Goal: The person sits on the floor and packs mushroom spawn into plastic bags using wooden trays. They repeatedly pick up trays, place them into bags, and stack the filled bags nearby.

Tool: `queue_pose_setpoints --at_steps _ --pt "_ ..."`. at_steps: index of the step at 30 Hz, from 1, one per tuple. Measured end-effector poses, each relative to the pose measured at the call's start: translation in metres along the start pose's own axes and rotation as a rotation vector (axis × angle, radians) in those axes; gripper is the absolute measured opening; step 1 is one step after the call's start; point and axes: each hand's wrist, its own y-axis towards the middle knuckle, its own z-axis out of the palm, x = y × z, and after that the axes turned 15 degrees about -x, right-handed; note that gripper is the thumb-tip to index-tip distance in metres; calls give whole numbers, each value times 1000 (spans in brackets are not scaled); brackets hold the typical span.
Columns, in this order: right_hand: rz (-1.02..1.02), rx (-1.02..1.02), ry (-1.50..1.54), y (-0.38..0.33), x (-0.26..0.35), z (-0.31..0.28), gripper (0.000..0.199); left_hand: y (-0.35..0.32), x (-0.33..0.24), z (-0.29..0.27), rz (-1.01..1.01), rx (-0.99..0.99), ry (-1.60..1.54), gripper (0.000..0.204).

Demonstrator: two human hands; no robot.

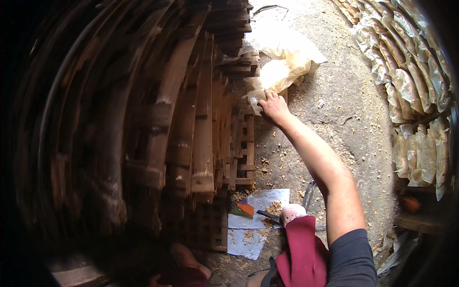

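My right arm stretches up the middle, and my right hand (274, 109) is at the near end of a crumpled, yellowish translucent plastic sheet (287, 69). Its fingers are bent onto the plastic and look closed on its edge; their tips are partly hidden. The sheet lies bunched on the dusty ground, against the foot of stacked wooden crates (201, 143). Strong light washes out its far part. My left hand does not show.
Slatted crates fill the left side. Filled plastic bags (411, 91) are stacked in rows along the right. Crumbs litter the concrete floor (334, 129). Near my pink clog (291, 214) lie pale printed sheets (260, 205) with crumbs on them and a dark strap (268, 216).
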Motion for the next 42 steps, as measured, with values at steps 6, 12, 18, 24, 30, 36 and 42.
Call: queue_pose_setpoints --at_steps 6,12,18,24,30,36,42 --pt "109 -156 4 30 -7 49 37 28 -1 1 90 53 -94 60" --pt "261 -11 14 30 -13 54 44 30 -30 -4 34 177 -164 67" --pt "505 -478 578 -45 -52 13 43 15 -57 -17 20 183 -151 66" --pt "695 -806 713 -197 -91 -42 43 -4 -48 -7 83 197 -169 63" --pt "667 -360 559 -393 -57 -20 61 -16 -41 -1 136 171 -117 60" --pt "815 -308 380 -444 -30 -23 34 -36 -51 -1 122 185 -77 59" --pt "357 -484 4 -302 -49 -43 49 -37 -54 -4 132 199 -61 59"
